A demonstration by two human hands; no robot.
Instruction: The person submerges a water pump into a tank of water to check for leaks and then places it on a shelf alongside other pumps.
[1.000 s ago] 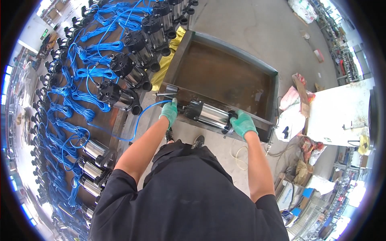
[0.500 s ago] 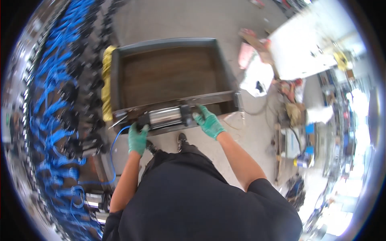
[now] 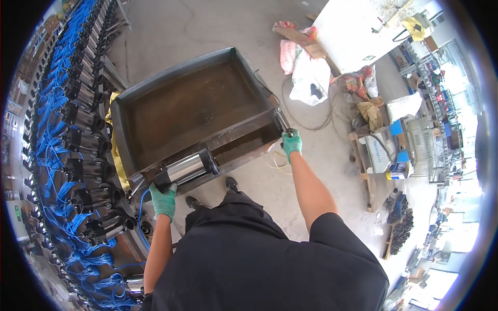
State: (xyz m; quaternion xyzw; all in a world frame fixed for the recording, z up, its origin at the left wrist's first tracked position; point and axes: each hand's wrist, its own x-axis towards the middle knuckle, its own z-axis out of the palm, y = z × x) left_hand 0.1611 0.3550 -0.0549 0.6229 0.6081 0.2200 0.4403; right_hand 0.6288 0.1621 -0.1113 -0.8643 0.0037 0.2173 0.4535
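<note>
Compared with half a second ago, the right hand (image 3: 291,142) has moved away from the pump (image 3: 188,168) to the right end of the metal tank (image 3: 192,98), where its fingers seem closed around a slim metal tool (image 3: 281,120). The pump lies over the tank's narrow front channel (image 3: 245,147), its long axis along this channel, pointing roughly from the left hand (image 3: 164,201) toward the right one. The left hand is clearly nearer: its fingers touch the black end, beside the blue cable (image 3: 140,220), but I cannot tell how firmly. From the right fingers, the pump lies leftward, well apart.
</note>
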